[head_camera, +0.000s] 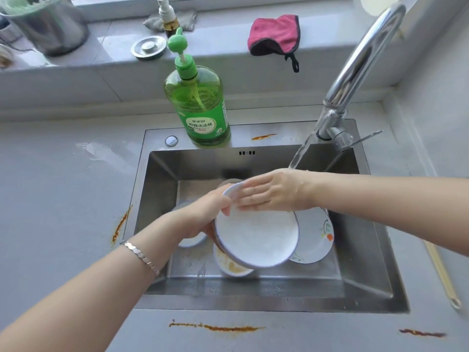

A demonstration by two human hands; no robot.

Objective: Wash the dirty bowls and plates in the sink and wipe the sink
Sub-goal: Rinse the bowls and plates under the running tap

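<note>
Plate look: the white plate (256,237) is round with a thin blue rim; its face is wet and covered in pale foam, and it is tilted towards the camera.
Plate place: it is held up inside the steel sink (355,250), above the other dishes.
Left grip: the left grip (203,214) clasps the plate's upper left edge, thumb over the rim onto the face, fingers behind it.
Right grip: the right grip (271,191) is released, its straight fingers lying flat on the upper part of the plate's face.
Water: the stream (300,153) from the faucet (355,72) lands on the right wrist.
Under the plate: a bowl (232,266) smeared with orange-brown residue is partly hidden beneath its lower edge.
Right of the plate: a floral plate (317,237) leans behind it.
Left of the plate: another white dish (191,241) lies under the left grip.
Back ledge: a green dish soap bottle (200,107) stands on it.
Desk: the grey desk (63,186) carries orange streaks beside the sink.
</note>
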